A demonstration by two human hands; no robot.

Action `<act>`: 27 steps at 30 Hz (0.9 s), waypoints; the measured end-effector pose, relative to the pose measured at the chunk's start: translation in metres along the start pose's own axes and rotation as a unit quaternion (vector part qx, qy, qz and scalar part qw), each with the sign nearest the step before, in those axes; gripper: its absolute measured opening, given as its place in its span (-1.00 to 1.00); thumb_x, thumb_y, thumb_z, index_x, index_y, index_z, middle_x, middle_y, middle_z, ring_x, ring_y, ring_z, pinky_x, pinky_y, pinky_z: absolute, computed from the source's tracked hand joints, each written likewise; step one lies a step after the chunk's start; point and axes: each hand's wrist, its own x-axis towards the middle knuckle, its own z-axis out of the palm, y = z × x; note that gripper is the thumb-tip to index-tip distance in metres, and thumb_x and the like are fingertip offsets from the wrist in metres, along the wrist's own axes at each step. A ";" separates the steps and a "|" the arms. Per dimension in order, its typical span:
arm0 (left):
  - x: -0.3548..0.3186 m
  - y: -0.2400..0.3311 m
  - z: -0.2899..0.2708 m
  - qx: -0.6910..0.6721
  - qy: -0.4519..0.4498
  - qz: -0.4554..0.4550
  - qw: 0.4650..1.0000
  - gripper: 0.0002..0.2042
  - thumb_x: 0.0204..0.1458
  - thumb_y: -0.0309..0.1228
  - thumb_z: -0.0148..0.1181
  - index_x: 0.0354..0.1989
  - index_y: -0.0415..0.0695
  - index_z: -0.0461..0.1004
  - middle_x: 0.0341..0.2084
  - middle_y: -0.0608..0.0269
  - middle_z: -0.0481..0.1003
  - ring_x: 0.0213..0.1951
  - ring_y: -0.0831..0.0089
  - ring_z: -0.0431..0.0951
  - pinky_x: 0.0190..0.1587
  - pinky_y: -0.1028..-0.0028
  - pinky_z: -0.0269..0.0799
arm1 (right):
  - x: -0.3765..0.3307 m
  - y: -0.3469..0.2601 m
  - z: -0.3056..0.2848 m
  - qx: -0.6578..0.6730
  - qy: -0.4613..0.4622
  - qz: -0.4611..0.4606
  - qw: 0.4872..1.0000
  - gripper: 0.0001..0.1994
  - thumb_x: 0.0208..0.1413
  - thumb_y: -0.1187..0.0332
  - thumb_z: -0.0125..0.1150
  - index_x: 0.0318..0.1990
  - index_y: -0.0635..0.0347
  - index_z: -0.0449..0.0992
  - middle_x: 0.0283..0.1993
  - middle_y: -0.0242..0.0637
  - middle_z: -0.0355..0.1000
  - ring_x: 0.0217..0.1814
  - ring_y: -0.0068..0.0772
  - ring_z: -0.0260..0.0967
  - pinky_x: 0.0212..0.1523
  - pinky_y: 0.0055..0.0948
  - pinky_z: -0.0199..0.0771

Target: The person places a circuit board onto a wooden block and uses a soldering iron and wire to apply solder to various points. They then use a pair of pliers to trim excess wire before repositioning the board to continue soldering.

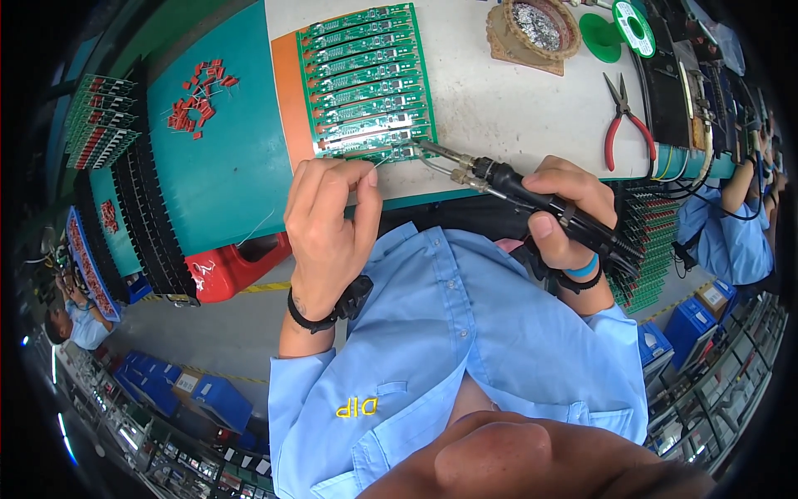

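A green panel of several narrow circuit boards (366, 93) lies on the bench, partly over an orange sheet (291, 91). My right hand (573, 200) is wrapped round the black handle of a soldering iron (503, 176). Its metal tip points left and reaches the panel's nearest board at the lower right corner. At the near edge of the panel my left hand (326, 218) pinches a thin silvery solder wire (383, 160), whose end extends toward the iron's tip. A loose length of that wire trails down to the left, behind the hand.
Red components (199, 96) lie scattered on the green mat (237, 158). Red-handled pliers (623, 125), a solder spool (615, 37) and a round bowl of solder scraps (536, 32) sit to the right. A red container (237, 268) stands below the bench edge; racked boards (100, 121) stand far left.
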 end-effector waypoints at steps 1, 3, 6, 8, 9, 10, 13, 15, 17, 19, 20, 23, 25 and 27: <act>0.001 0.001 0.000 0.000 0.005 -0.003 1.000 -0.85 0.00 -0.70 0.34 -0.28 -0.23 0.56 -0.41 0.16 0.51 -0.38 0.20 0.48 -0.31 0.28 0.40 | 0.001 0.001 0.000 0.000 0.000 -0.001 1.000 -0.62 0.18 0.19 0.37 -0.12 0.43 0.56 -0.43 -0.12 0.47 -0.46 -0.31 0.37 -0.43 -0.39 0.33; 0.002 0.001 0.001 -0.001 0.009 -0.005 1.000 -0.85 0.00 -0.71 0.34 -0.28 -0.23 0.56 -0.41 0.16 0.51 -0.38 0.20 0.48 -0.31 0.28 0.40 | 0.004 0.006 0.000 0.011 0.021 -0.025 0.999 -0.69 0.16 0.27 0.40 -0.11 0.38 0.59 -0.46 -0.16 0.49 -0.50 -0.34 0.42 -0.45 -0.44 0.38; 0.004 0.000 0.004 0.004 0.019 0.003 1.000 -0.84 0.00 -0.71 0.34 -0.28 -0.24 0.56 -0.43 0.15 0.50 -0.38 0.20 0.48 -0.32 0.27 0.40 | 0.008 0.008 0.001 0.012 0.028 -0.042 0.999 -0.72 0.16 0.31 0.42 -0.11 0.36 0.60 -0.47 -0.17 0.51 -0.52 -0.35 0.45 -0.46 -0.47 0.41; 0.006 0.000 0.005 0.009 0.018 0.008 1.000 -0.84 0.00 -0.71 0.34 -0.28 -0.24 0.56 -0.43 0.15 0.50 -0.38 0.20 0.49 -0.33 0.27 0.41 | 0.011 0.008 0.002 0.003 0.017 -0.050 0.999 -0.71 0.16 0.32 0.42 -0.11 0.38 0.59 -0.46 -0.15 0.53 -0.50 -0.34 0.47 -0.45 -0.46 0.42; 0.006 -0.001 0.006 0.014 0.016 0.013 1.000 -0.84 0.00 -0.71 0.34 -0.28 -0.24 0.56 -0.43 0.15 0.50 -0.38 0.20 0.49 -0.33 0.28 0.41 | 0.012 0.008 0.002 0.003 0.017 -0.050 0.999 -0.71 0.16 0.32 0.42 -0.11 0.38 0.59 -0.46 -0.15 0.53 -0.50 -0.34 0.47 -0.45 -0.46 0.42; 0.007 -0.001 0.006 0.018 0.014 0.018 1.000 -0.84 -0.01 -0.71 0.35 -0.28 -0.25 0.56 -0.43 0.15 0.51 -0.38 0.20 0.50 -0.33 0.28 0.42 | 0.013 0.008 0.003 0.005 0.016 -0.045 0.999 -0.71 0.16 0.32 0.42 -0.11 0.37 0.59 -0.45 -0.14 0.53 -0.49 -0.34 0.48 -0.44 -0.46 0.43; 0.007 0.003 0.006 0.014 0.013 0.019 1.000 -0.84 -0.01 -0.71 0.35 -0.28 -0.24 0.57 -0.42 0.15 0.52 -0.38 0.21 0.51 -0.34 0.30 0.43 | 0.014 0.009 0.003 0.008 0.013 -0.034 0.999 -0.72 0.16 0.32 0.42 -0.11 0.37 0.59 -0.44 -0.13 0.55 -0.48 -0.33 0.50 -0.44 -0.45 0.44; 0.006 0.006 0.004 0.012 0.012 0.018 1.000 -0.84 -0.02 -0.70 0.36 -0.28 -0.24 0.57 -0.42 0.15 0.52 -0.38 0.22 0.52 -0.34 0.30 0.43 | 0.013 0.009 0.002 0.009 0.023 -0.038 0.999 -0.72 0.15 0.32 0.41 -0.12 0.37 0.59 -0.45 -0.14 0.53 -0.49 -0.34 0.48 -0.45 -0.46 0.43; 0.002 0.009 0.000 0.009 0.011 0.006 1.000 -0.84 -0.03 -0.70 0.37 -0.28 -0.24 0.57 -0.41 0.16 0.53 -0.40 0.23 0.53 -0.36 0.31 0.43 | 0.012 0.009 0.000 0.009 0.028 -0.039 0.999 -0.72 0.15 0.32 0.41 -0.12 0.36 0.59 -0.46 -0.15 0.52 -0.50 -0.34 0.47 -0.45 -0.46 0.42; 0.000 0.009 -0.001 0.007 0.011 -0.001 1.000 -0.83 -0.04 -0.70 0.37 -0.29 -0.23 0.57 -0.41 0.16 0.54 -0.40 0.24 0.53 -0.36 0.32 0.43 | 0.008 0.009 -0.004 0.030 0.029 -0.025 0.999 -0.72 0.14 0.31 0.41 -0.13 0.36 0.59 -0.49 -0.17 0.49 -0.52 -0.35 0.45 -0.47 -0.46 0.39; 0.000 0.008 -0.002 0.002 0.008 -0.004 1.000 -0.83 -0.04 -0.70 0.37 -0.29 -0.23 0.57 -0.41 0.17 0.53 -0.41 0.24 0.53 -0.37 0.32 0.43 | 0.007 0.009 -0.005 0.041 0.029 -0.018 0.999 -0.72 0.14 0.30 0.40 -0.13 0.36 0.59 -0.50 -0.19 0.48 -0.53 -0.36 0.44 -0.48 -0.47 0.38; -0.001 0.006 -0.002 -0.008 0.003 -0.009 1.000 -0.83 -0.05 -0.69 0.37 -0.30 -0.23 0.56 -0.42 0.18 0.53 -0.41 0.25 0.52 -0.38 0.32 0.42 | 0.006 0.011 -0.003 0.034 0.025 -0.032 0.999 -0.72 0.14 0.30 0.40 -0.13 0.35 0.59 -0.52 -0.21 0.46 -0.55 -0.37 0.41 -0.49 -0.46 0.35; 0.000 0.006 0.001 0.000 -0.006 -0.013 1.000 -0.84 -0.05 -0.69 0.37 -0.31 -0.23 0.56 -0.43 0.18 0.52 -0.41 0.24 0.53 -0.38 0.31 0.42 | 0.007 0.011 -0.002 0.030 0.024 -0.038 0.999 -0.71 0.14 0.29 0.39 -0.13 0.35 0.59 -0.53 -0.22 0.45 -0.56 -0.38 0.40 -0.50 -0.46 0.34; 0.000 0.006 0.003 0.004 -0.011 -0.015 1.000 -0.84 -0.05 -0.70 0.37 -0.31 -0.23 0.56 -0.43 0.17 0.52 -0.41 0.23 0.53 -0.38 0.31 0.42 | 0.007 0.010 -0.001 0.030 0.018 -0.030 0.999 -0.72 0.13 0.30 0.40 -0.13 0.35 0.59 -0.53 -0.22 0.45 -0.56 -0.37 0.40 -0.51 -0.45 0.34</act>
